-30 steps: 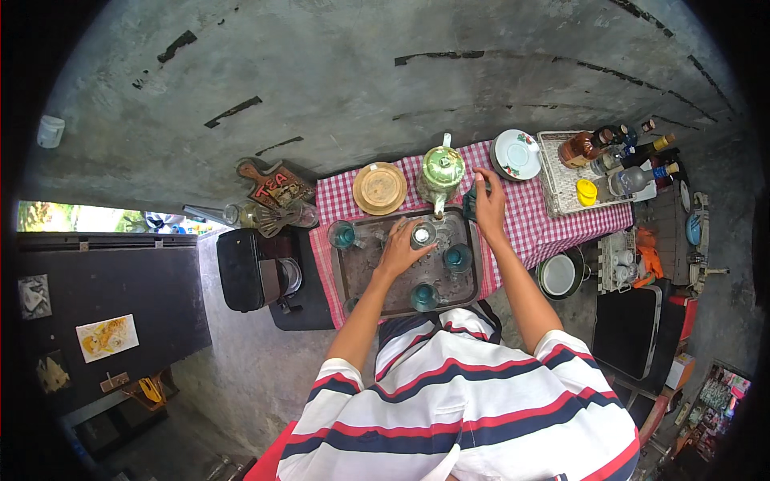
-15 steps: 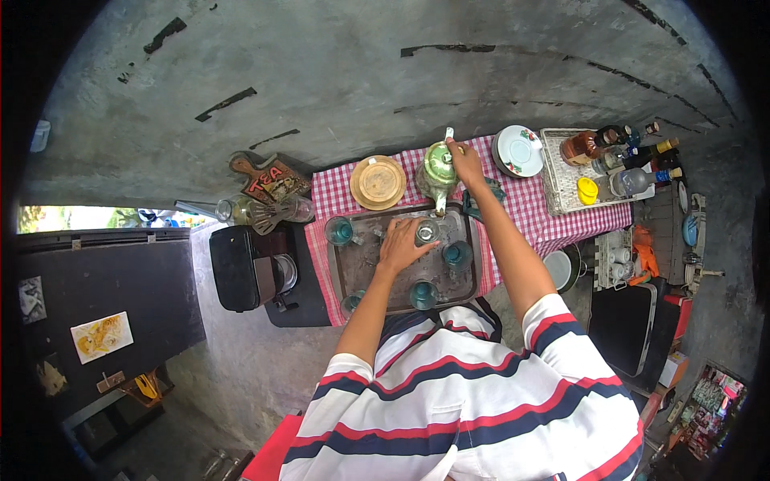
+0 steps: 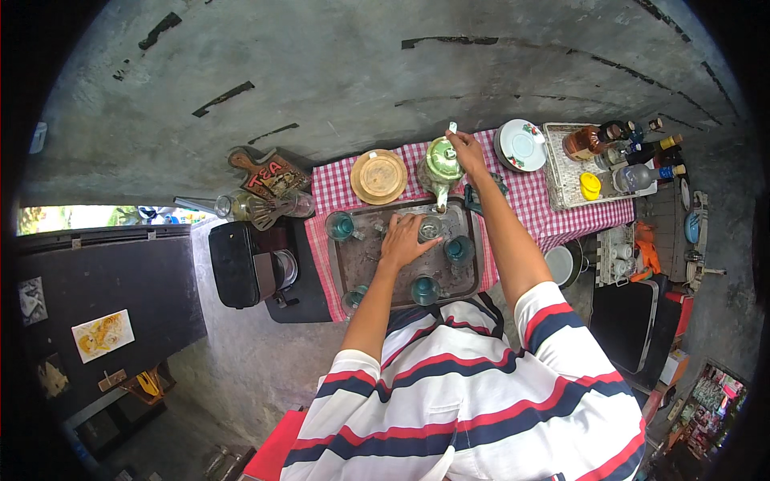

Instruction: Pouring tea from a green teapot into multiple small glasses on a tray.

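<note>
The left hand (image 3: 403,240) is wrapped around a clear round drinking glass (image 3: 431,229) toward the far side of a dark brown rectangular tray (image 3: 393,276), with blue-tinted glass mugs (image 3: 425,290) around it. Beyond, the right hand (image 3: 468,152) grasps the handle of a glossy green ceramic teapot (image 3: 440,167), its spout pointing nearward, between a round wooden plate (image 3: 378,177) at left and stacked white plates (image 3: 521,146) at right.

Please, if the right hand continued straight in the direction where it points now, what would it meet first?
The right hand appears to hold the teapot by its handle; beyond that, the grey wall seems first in line, though the depth between is unclear.
</note>
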`<state>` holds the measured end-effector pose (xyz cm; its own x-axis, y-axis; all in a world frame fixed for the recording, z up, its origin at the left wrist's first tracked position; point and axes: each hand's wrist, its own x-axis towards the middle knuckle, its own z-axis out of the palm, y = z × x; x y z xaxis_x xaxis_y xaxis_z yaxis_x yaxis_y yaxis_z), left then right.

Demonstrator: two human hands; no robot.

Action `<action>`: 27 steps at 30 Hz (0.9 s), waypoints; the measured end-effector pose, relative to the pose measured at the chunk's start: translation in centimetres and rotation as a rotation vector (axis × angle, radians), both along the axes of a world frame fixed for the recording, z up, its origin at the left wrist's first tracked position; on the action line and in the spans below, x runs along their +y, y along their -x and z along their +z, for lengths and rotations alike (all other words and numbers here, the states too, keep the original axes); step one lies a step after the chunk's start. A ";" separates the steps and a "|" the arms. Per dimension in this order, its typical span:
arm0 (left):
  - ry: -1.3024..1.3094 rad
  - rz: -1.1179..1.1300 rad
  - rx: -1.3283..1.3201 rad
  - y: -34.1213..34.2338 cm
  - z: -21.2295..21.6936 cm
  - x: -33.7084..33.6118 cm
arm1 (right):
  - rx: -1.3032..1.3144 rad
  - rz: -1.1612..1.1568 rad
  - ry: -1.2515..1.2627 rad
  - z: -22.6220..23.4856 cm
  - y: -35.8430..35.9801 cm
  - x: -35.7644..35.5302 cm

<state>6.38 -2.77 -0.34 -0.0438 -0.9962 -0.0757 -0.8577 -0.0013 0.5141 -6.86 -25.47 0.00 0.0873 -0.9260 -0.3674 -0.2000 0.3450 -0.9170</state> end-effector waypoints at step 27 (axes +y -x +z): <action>0.033 -0.007 -0.018 0.1 0.0 0.0 | -0.027 -0.052 0.278 1.9 -1.0 5.1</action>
